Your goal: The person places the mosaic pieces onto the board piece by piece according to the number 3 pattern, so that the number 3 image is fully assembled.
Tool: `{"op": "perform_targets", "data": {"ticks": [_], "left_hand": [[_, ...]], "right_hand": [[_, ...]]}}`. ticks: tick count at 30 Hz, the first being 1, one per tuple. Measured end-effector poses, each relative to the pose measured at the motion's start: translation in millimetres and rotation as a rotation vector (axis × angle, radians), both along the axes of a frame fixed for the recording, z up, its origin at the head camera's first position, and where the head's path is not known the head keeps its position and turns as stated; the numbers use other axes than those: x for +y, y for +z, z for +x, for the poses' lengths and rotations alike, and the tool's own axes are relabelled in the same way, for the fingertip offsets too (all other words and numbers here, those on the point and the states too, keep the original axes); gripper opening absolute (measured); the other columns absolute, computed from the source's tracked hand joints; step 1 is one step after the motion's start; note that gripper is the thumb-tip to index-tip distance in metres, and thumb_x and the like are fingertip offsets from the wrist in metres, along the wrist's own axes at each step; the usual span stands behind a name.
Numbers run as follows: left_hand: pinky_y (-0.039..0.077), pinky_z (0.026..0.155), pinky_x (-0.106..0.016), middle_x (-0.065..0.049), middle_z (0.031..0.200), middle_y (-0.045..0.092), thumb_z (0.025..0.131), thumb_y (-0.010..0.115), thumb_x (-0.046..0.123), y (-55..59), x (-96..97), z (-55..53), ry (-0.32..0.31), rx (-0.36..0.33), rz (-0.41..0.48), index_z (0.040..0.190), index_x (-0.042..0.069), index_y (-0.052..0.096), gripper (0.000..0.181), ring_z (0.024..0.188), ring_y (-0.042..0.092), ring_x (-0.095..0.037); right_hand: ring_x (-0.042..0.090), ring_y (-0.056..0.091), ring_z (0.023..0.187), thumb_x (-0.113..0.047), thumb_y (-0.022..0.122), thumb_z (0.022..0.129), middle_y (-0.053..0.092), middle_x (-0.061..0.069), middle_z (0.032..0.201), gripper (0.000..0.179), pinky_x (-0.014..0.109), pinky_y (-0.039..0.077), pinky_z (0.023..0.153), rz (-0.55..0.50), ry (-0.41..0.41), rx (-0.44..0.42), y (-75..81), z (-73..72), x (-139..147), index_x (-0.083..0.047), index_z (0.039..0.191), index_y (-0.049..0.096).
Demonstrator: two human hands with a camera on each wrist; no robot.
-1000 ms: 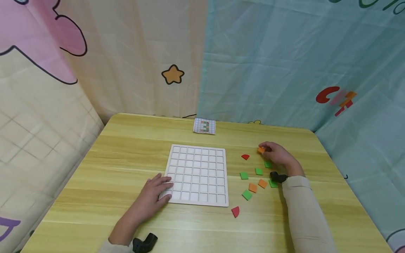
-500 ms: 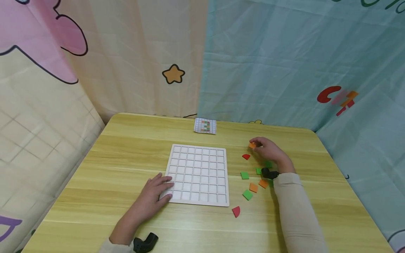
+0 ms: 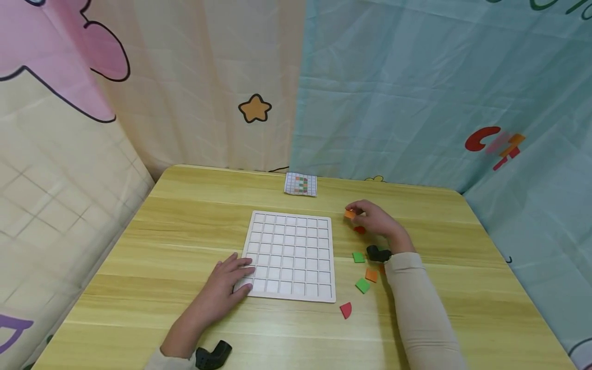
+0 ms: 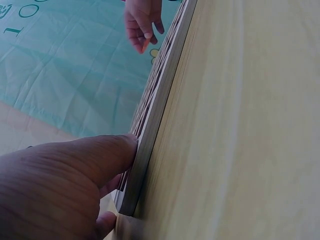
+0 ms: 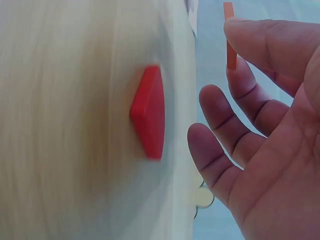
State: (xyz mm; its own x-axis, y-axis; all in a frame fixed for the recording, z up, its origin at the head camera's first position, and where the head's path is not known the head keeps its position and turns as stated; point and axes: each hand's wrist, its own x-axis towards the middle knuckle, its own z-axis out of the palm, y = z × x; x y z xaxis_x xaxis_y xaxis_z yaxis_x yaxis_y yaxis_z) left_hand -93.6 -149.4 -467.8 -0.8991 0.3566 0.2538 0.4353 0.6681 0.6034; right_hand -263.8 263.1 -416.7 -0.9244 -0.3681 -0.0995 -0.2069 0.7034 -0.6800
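Note:
My right hand pinches an orange square tile between thumb and fingers, to the right of the white grid board's far corner. In the right wrist view the orange tile shows edge-on, raised off the table. Below the hand lies a red quarter-round tile, partly covered in the head view. My left hand rests on the near left corner of the white grid board, fingers spread over its edge. The left wrist view shows the thumb against the board's raised side.
Right of the board lie green square tiles, an orange tile and another red quarter-round tile. The right forearm covers part of this group. A small card with a coloured grid pattern stands at the table's back edge.
My right hand has moved left with the orange tile, from beyond the green tiles to above the far red tile. The left hand has stayed on the board's corner.

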Motion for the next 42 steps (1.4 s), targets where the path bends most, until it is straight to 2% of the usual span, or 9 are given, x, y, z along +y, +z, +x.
{"op": "perform_targets", "data": {"ticks": [10, 17, 23, 33, 42], "left_hand": [[0.020, 0.109, -0.071, -0.013, 0.135, 0.059, 0.087, 0.075, 0.010, 0.0, -0.5, -0.2, 0.007, 0.001, -0.008, 0.121, 0.002, 0.069, 0.035, 0.139, 0.036, -0.045], [0.020, 0.108, -0.071, -0.013, 0.135, 0.059, 0.087, 0.075, 0.011, 1.4, 0.3, 0.5, 0.001, 0.000, -0.008, 0.121, 0.002, 0.069, 0.035, 0.139, 0.036, -0.046], [0.021, 0.108, -0.072, -0.013, 0.135, 0.059, 0.087, 0.075, 0.010, 0.7, -0.6, 1.7, 0.000, 0.005, -0.001, 0.120, 0.001, 0.069, 0.035, 0.138, 0.036, -0.046], [0.020, 0.109, -0.071, -0.013, 0.135, 0.059, 0.087, 0.075, 0.011, -0.9, -0.7, 1.0, 0.004, 0.009, -0.008, 0.120, 0.002, 0.069, 0.035, 0.138, 0.036, -0.046], [0.021, 0.108, -0.071, -0.011, 0.135, 0.059, 0.088, 0.075, 0.012, 0.4, -0.2, 0.9, 0.007, 0.009, -0.010, 0.121, 0.003, 0.070, 0.034, 0.139, 0.036, -0.045]], "right_hand": [[0.031, 0.049, 0.119, -0.009, 0.057, 0.098, 0.054, 0.013, 0.132, 0.035, 0.048, 0.042, 0.101, 0.015, 0.040, 0.033, 5.6, -3.5, -31, -0.005, 0.133, 0.057], [0.030, 0.049, 0.117, -0.007, 0.056, 0.099, 0.053, 0.013, 0.130, 0.035, 0.044, 0.045, 0.092, -0.020, 0.071, 0.021, 7.1, -4.9, -53, -0.006, 0.134, 0.058], [0.029, 0.049, 0.116, -0.007, 0.057, 0.097, 0.056, 0.011, 0.128, 0.035, 0.046, 0.043, 0.100, -0.046, 0.090, 0.016, 7.6, -8.5, -74, -0.006, 0.132, 0.059], [0.028, 0.050, 0.114, -0.004, 0.058, 0.096, 0.056, 0.012, 0.125, 0.033, 0.044, 0.043, 0.100, -0.066, 0.171, 0.039, 7.7, -12.1, -107, -0.003, 0.129, 0.061], [0.027, 0.051, 0.115, -0.004, 0.058, 0.096, 0.057, 0.010, 0.126, 0.034, 0.042, 0.043, 0.101, -0.085, 0.223, 0.019, 5.4, -7.6, -130, -0.003, 0.130, 0.060]]}}
